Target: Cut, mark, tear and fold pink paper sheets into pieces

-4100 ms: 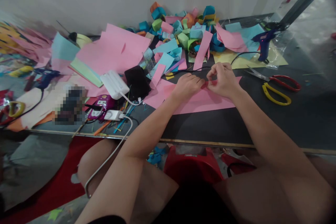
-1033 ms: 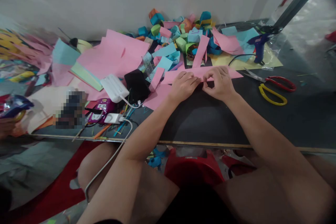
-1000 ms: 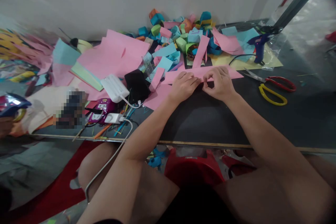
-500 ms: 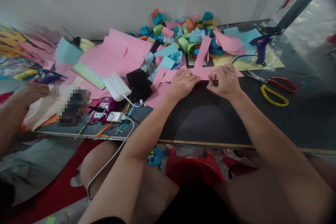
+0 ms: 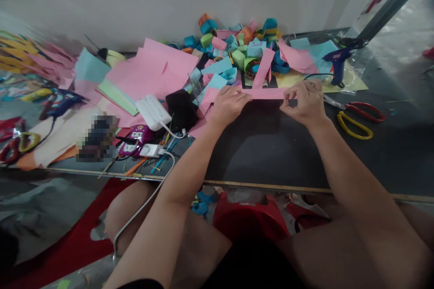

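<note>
A long pink paper strip (image 5: 266, 94) lies level between my two hands, near the middle of the dark table. My left hand (image 5: 229, 104) has its fingers bent over the strip's left part. Farther right, my right hand (image 5: 303, 101) pinches the strip with thumb and fingers. Another pink strip (image 5: 263, 68) stands slanted just behind the held one. Pink paper sheets (image 5: 169, 68) lie to the left. Scissors with red and yellow handles (image 5: 354, 130) rest beside my right hand.
Behind is a pile of coloured paper rings (image 5: 237, 47). A blue glue gun (image 5: 339, 67) sits back right, another (image 5: 64, 103) at left. A white power bank (image 5: 152, 112), a black pouch (image 5: 181, 109) and a purple socket block (image 5: 135, 139) stand left of my arm. A white cable crosses the table edge.
My right hand has moved right along the strip, and my left hand slightly left, so they are farther apart. Another person's hand at the far left has gone out of view.
</note>
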`<state>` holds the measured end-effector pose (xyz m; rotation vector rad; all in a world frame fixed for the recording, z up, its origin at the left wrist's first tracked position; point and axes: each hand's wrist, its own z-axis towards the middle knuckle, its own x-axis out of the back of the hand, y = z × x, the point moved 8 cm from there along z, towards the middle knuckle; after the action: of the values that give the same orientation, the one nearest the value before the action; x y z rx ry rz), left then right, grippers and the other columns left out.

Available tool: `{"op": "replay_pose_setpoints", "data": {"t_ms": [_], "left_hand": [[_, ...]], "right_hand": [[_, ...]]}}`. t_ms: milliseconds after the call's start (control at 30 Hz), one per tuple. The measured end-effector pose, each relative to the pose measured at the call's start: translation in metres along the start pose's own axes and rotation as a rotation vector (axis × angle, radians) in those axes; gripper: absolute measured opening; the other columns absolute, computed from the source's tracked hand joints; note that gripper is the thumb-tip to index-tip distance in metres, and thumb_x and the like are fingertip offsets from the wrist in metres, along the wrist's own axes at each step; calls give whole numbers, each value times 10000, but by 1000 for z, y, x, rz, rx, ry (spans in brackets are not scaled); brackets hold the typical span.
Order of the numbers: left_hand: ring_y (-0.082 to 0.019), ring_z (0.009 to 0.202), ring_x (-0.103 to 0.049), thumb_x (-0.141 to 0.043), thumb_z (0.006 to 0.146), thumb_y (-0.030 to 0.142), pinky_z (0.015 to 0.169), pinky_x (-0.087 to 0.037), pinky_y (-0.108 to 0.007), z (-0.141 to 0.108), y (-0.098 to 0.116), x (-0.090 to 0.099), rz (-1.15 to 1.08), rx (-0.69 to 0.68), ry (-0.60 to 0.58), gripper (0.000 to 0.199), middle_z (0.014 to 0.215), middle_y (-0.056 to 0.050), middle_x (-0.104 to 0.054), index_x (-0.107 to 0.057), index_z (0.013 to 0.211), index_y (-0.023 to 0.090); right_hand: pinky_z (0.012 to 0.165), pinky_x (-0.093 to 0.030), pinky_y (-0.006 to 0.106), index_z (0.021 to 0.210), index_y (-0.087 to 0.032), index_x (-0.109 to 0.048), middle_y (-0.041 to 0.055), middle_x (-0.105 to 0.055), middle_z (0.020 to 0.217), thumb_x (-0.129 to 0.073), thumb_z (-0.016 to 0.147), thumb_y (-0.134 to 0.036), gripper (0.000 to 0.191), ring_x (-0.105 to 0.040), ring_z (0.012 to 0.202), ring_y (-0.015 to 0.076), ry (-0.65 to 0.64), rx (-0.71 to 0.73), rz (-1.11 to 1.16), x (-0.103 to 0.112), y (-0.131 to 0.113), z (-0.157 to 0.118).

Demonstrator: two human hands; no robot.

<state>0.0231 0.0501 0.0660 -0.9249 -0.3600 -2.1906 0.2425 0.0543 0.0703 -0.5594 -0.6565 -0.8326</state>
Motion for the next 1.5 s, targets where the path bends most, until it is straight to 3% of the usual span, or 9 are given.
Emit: {"op": "replay_pose_setpoints", "data": {"t_ms": [167, 400, 600, 733, 833, 967, 1067, 1233, 1500], "left_hand": [[-217, 956, -746, -489, 1116, 314, 846, -549, -388, -1, -5, 5, 57, -18, 54, 319, 856, -55, -793, -765, 981, 229], [-228, 1007, -742, -478, 1123, 327, 921, -536, -429, -3, -17, 7, -28, 19, -11, 295, 945, -60, -814, -745, 1049, 226], [-251, 1062, -732, -436, 1132, 334, 983, -511, -453, -7, -29, 4, -25, 64, -29, 337, 965, -71, -810, -743, 1058, 216], [-252, 1068, -732, -422, 1133, 312, 977, -511, -450, -9, -36, 4, 22, 86, -13, 344, 985, -77, -808, -738, 1040, 216], [-250, 1097, -738, -430, 1130, 285, 961, -524, -431, -10, -28, 2, 36, 44, -25, 324, 1012, -83, -815, -745, 1114, 213], [-256, 1129, -745, -446, 1125, 283, 983, -552, -444, -9, -9, -3, 15, -9, -36, 332, 1148, -103, -822, -746, 1241, 205], [-267, 1199, -734, -466, 1118, 286, 1040, -544, -465, -8, -4, -9, -25, 20, -70, 328, 1240, -111, -806, -746, 1278, 228], [-281, 1234, -725, -463, 1122, 319, 1077, -516, -487, -9, -22, -8, -17, 141, -60, 326, 1307, -114, -784, -746, 1268, 246], [-301, 1308, -682, -400, 1116, 371, 1150, -482, -510, -19, -58, 4, 29, 241, 71, 411, 1394, -113, -750, -676, 1403, 265]], "right_hand": [[1054, -470, 599, 832, -290, -465, 2, -651, 828, -666, 737, -153, 261, -655, 874, 280, -22, -31, -13, 3, 9, 0], [1047, -472, 601, 810, -287, -435, 28, -672, 816, -674, 714, -138, 298, -656, 866, 291, 20, -52, -49, 13, 16, 2], [1123, -427, 594, 880, -283, -526, 51, -708, 906, -655, 759, -171, 210, -657, 954, 291, -34, -190, -147, 21, 43, -2], [1127, -411, 584, 942, -267, -586, 83, -711, 908, -641, 805, -200, 162, -651, 951, 298, 27, -236, -251, 37, 56, -5], [1087, -431, 574, 1023, -258, -644, 113, -725, 959, -605, 878, -230, 153, -656, 1006, 319, 20, -184, -253, 36, 43, -3], [1038, -473, 534, 1113, -227, -714, 107, -750, 1060, -613, 941, -366, 244, -674, 1083, 325, 2, 14, -143, 19, 0, 2], [1000, -463, 532, 977, -274, -746, 70, -728, 1004, -592, 987, -436, 223, -662, 1072, 315, -42, 28, -91, 5, -14, 3], [947, -422, 533, 781, -283, -707, 64, -630, 799, -588, 1017, -466, 322, -616, 949, 287, 23, -50, -73, 14, -2, 2], [968, -382, 534, 786, -293, -730, 68, -620, 781, -580, 1020, -500, 347, -577, 926, 281, 77, -112, -133, 25, 26, -2]]}}
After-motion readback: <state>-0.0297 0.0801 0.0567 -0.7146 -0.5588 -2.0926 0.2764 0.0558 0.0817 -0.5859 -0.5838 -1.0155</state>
